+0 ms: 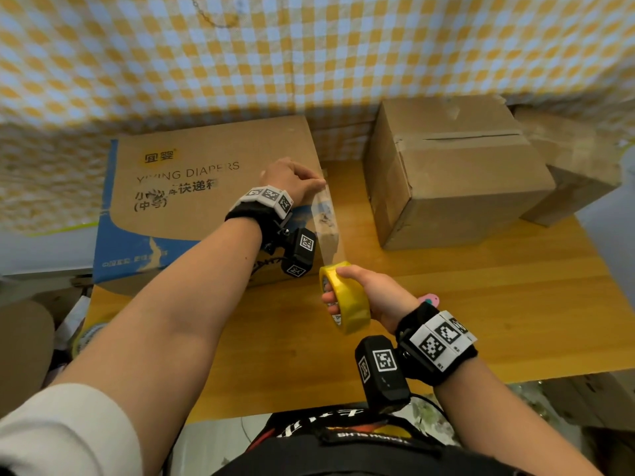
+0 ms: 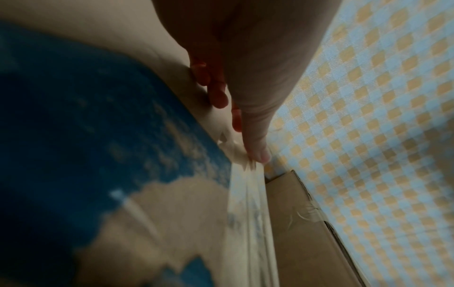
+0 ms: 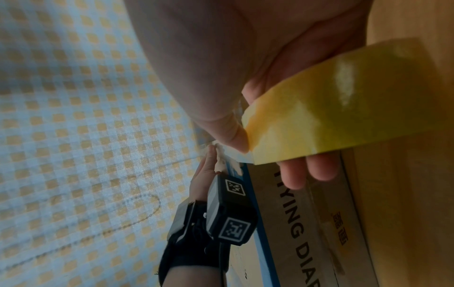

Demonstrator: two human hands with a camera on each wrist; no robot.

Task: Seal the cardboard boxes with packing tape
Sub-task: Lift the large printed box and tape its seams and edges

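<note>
A glossy yellow tape roll [image 1: 345, 297] sits in the right hand [image 1: 371, 297], thumb over the smooth outer band and fingers curled through the core, as the right wrist view also shows. From it a clear, slightly wrinkled strip [image 1: 328, 228] stretches up to the left hand [image 1: 292, 182], whose thumb and fingers pinch its crinkled end at the upper right edge of the diaper box [image 1: 192, 201]. That box is flat-topped brown cardboard with a blue printed band along its left and near sides and dark lettering on top; it lies on the left of the table [image 1: 481, 321], a smooth honey-coloured wooden top. To the right, well apart from the strip, stands a plain box [image 1: 457, 180], squarish, matte brown, its top flaps meeting at a dark seam with old torn tape on one corner. A third box [image 1: 570, 180] leans just beside it at the table's right edge. Behind hangs soft checked cloth [image 1: 309, 56], yellow, white and pale blue.
</note>
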